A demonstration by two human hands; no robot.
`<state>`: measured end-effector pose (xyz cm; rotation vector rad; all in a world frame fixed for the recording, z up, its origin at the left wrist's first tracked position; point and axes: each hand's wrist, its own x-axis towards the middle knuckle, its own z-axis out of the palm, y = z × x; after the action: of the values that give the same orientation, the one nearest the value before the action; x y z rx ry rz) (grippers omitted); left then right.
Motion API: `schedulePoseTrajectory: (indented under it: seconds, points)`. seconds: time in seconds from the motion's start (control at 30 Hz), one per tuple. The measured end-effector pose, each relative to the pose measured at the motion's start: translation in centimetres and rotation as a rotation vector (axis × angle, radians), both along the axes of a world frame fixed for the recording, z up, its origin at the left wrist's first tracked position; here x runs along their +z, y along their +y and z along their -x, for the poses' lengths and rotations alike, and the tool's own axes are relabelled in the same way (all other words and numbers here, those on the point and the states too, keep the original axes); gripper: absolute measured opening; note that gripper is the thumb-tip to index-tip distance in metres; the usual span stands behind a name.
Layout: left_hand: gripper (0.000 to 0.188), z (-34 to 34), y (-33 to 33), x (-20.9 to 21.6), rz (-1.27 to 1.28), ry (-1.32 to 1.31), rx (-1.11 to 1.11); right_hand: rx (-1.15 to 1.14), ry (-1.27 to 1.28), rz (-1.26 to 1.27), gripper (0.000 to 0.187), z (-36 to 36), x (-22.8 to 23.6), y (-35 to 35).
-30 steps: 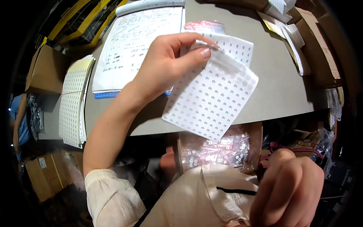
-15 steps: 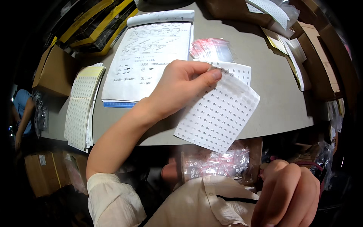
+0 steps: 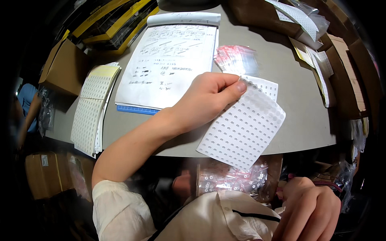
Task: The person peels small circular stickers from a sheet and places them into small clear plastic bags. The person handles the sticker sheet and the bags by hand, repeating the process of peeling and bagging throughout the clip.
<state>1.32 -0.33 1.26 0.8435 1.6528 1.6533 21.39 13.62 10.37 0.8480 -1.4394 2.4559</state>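
Grip of the left hand (image 3: 211, 96) pinches the white label sheet (image 3: 243, 132) near its upper corner, apparently leaving its printed rows uncovered; whether the right hand (image 3: 309, 209) holds anything is hidden.

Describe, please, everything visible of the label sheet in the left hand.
The white label sheet looks like thin paper, roughly rectangular, with rows of small dark marks and blank, greyish round spots near its upper edge. The left hand pinches its upper corner between thumb and fingers. It is slanted, its lowest corner overlapping, in view, the table edge. A similar sheet shows behind; whether they touch is unclear.
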Motion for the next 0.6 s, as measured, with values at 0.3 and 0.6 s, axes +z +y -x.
schedulePoseTrajectory:
  seconds: [0.3, 0.6]
  points:
    - [0.026, -0.9, 0.2, 0.3, 0.011, 0.443, -0.074, -0.539, 0.249, -1.042, 0.042, 8.6, -2.6, 8.4]
    - [0.024, -0.7, 0.4, -0.1, -0.011, 0.575, 0.049, -0.471, -0.117, -1.128, 0.037, 10.6, -6.0, 10.6]
